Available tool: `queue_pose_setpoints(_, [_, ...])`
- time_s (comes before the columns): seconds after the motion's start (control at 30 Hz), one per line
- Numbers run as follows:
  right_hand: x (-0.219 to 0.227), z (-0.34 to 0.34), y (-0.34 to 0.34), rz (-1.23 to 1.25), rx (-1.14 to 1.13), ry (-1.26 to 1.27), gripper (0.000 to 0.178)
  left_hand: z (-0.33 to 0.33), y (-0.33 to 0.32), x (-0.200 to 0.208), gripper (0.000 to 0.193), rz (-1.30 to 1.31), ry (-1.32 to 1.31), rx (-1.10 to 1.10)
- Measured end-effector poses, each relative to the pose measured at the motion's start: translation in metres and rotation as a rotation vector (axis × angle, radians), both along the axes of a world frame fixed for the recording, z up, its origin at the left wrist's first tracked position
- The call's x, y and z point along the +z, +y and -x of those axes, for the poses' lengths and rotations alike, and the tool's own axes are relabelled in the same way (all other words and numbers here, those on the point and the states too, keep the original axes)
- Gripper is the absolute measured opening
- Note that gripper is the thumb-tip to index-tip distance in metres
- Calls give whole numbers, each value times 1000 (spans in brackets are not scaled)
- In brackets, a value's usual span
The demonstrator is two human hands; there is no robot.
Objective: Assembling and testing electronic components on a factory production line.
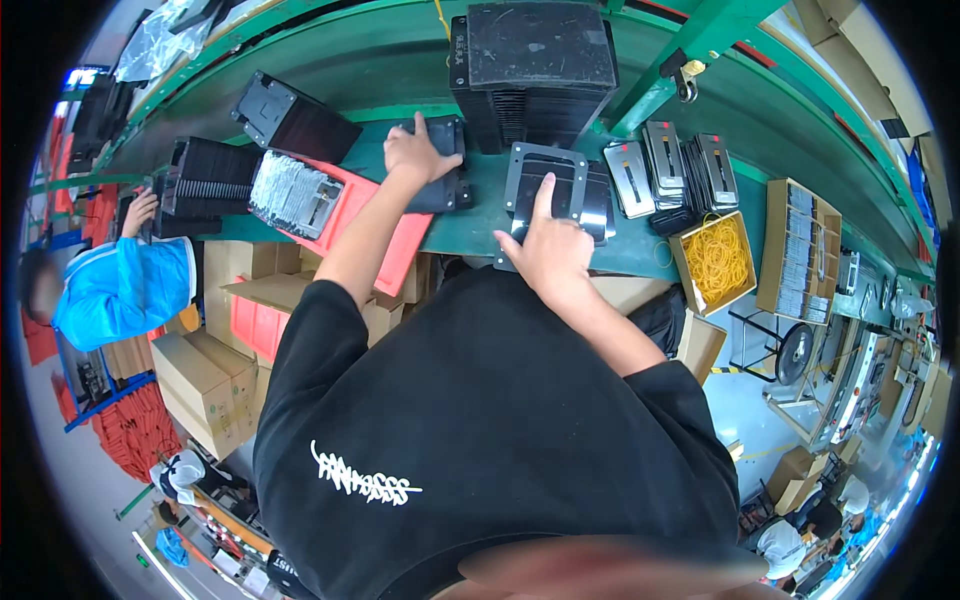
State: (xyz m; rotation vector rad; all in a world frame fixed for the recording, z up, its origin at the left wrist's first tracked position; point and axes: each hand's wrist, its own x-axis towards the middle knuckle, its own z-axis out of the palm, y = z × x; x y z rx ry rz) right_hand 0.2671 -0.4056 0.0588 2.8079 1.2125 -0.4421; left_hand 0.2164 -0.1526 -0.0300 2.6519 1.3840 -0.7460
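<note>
Left hand (415, 158): fingers spread over the black panel (435, 190), toward the bench's (465, 236) back edge, perhaps steadying it.
Right hand (553, 255): thumb and forefinger spread, pointing over the dark frame (550, 152), front edge, perhaps keeping it flat.

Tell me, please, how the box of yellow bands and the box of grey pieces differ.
The band box looks smaller, the piece box longer. In the band box, yellow bands lie in a loose tangle; in the piece box, grey pieces sit in rows. Both are open cardboard boxes.
</note>
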Motion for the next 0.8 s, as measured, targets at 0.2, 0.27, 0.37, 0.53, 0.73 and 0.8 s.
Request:
queue_pose_setpoints(0.2, [-10, 0, 17, 98, -4, 13, 95, -22, 5, -29, 129, 3, 8, 83])
queue_pose_setpoints(0.27, [-8, -5, 15, 92, -23, -9, 94, -20, 6, -33, 125, 3, -32, 81])
queue_pose_setpoints(0.37, [19, -28, 4, -140, 4, 96, 86, -5, 2, -35, 117, 0, -107, 94])
queue_pose_setpoints(0.53, [28, -108, -59, -623, -224, 683, 74, 40, -48, -15, 71, -64, -530, -157])
queue_pose_setpoints(0.73, [-113, -118, -82, -294, -387, 168, 69, 3, -123, 68, 83, 433, -862, 4])
queue_pose_setpoints(0.8, [-140, -107, -71, -164, -312, 128, 76, -18, -146, 77, 100, 305, -768, -129])
